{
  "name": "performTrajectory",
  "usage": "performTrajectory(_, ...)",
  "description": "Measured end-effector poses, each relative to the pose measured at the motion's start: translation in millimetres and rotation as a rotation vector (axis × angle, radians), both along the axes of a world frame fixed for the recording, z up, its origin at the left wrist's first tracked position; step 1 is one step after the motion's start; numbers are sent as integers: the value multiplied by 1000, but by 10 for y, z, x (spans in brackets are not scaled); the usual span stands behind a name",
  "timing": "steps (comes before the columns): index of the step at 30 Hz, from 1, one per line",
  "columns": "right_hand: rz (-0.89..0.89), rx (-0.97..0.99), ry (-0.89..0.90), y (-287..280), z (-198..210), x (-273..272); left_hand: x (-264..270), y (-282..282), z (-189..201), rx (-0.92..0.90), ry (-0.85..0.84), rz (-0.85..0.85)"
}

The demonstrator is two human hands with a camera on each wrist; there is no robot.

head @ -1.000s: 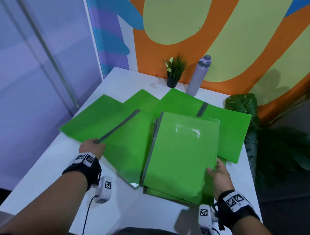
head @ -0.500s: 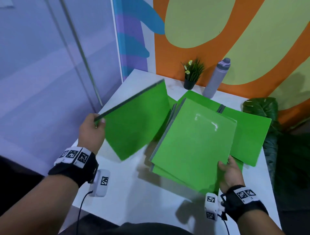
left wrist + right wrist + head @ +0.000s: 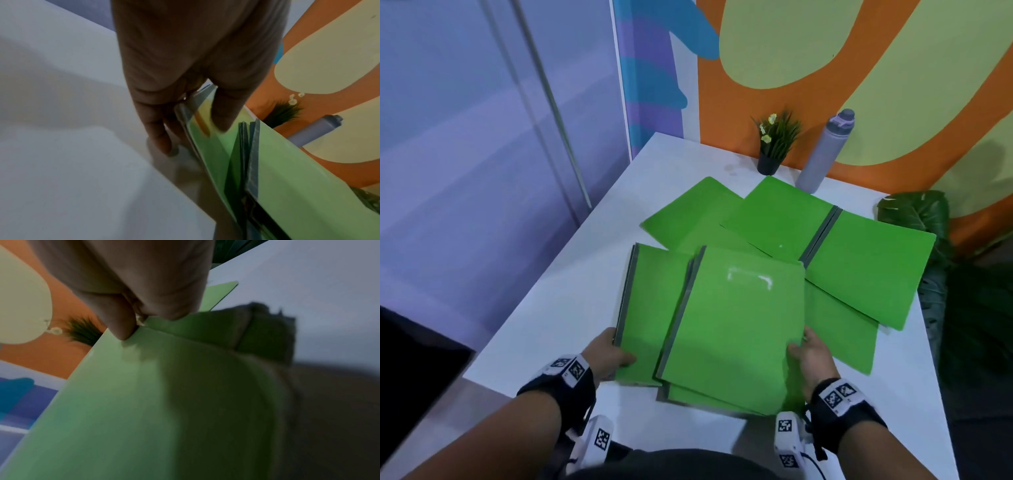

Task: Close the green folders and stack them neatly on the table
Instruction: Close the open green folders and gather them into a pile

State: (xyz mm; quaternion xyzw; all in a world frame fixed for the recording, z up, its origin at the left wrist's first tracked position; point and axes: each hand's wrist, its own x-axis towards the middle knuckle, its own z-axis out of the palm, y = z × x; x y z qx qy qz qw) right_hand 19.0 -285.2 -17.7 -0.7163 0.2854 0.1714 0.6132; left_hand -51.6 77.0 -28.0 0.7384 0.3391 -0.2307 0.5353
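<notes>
Left folder [image 3: 645,308] now shut – half a second back it stood open. Left hand [image 3: 604,353] pinches its spine; right hand [image 3: 810,356] grips the near stack [image 3: 736,329]. Open folder [image 3: 835,250] waits on desk [image 3: 558,308].

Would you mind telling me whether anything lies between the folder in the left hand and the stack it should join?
Nothing visible does: the closed folder gripped by the left hand already lies beside the stack, tucked under its left edge.
</notes>
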Motion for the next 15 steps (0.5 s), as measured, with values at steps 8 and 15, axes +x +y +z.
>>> performTrajectory(8, 47, -163, 27, 102, -48, 17, 156, 183, 644, 600, -389, 27)
performTrajectory(15, 63, -207, 39, 68, 17, 84, 260, 299, 1268, 646, -679, 257)
